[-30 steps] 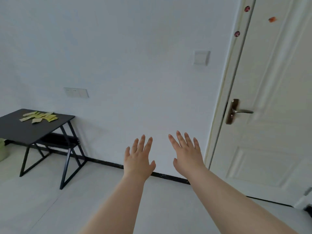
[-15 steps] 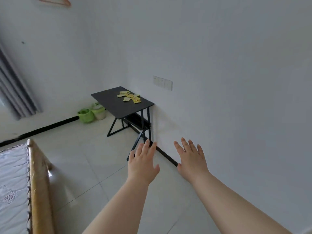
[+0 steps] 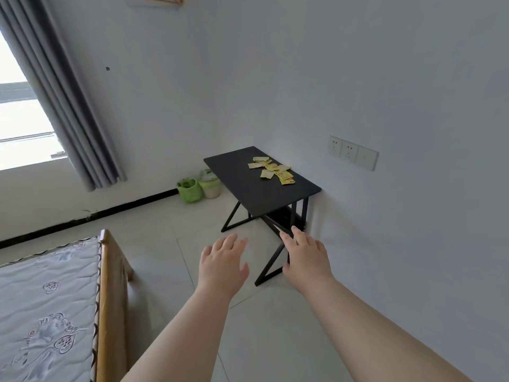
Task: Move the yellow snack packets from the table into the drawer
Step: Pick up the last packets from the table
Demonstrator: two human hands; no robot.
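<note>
Several yellow snack packets (image 3: 272, 170) lie scattered on the far right part of a small black table (image 3: 248, 186) that stands against the white wall. My left hand (image 3: 221, 267) and my right hand (image 3: 305, 256) are stretched out in front of me, palms down, fingers spread and holding nothing. Both hands hang in the air well short of the table, over the floor. A dark shelf or box sits under the tabletop; no drawer is clearly seen.
Two green and pale bins (image 3: 198, 187) stand on the floor left of the table. A wooden bed frame with a mattress (image 3: 55, 304) fills the lower left. A grey curtain (image 3: 68, 106) hangs by the window. Wall sockets (image 3: 352, 153) sit right of the table.
The view has swung left, away from the door, and nearer the table. The window, curtain and bed have come into sight. Both hands stay outstretched and hold nothing.
</note>
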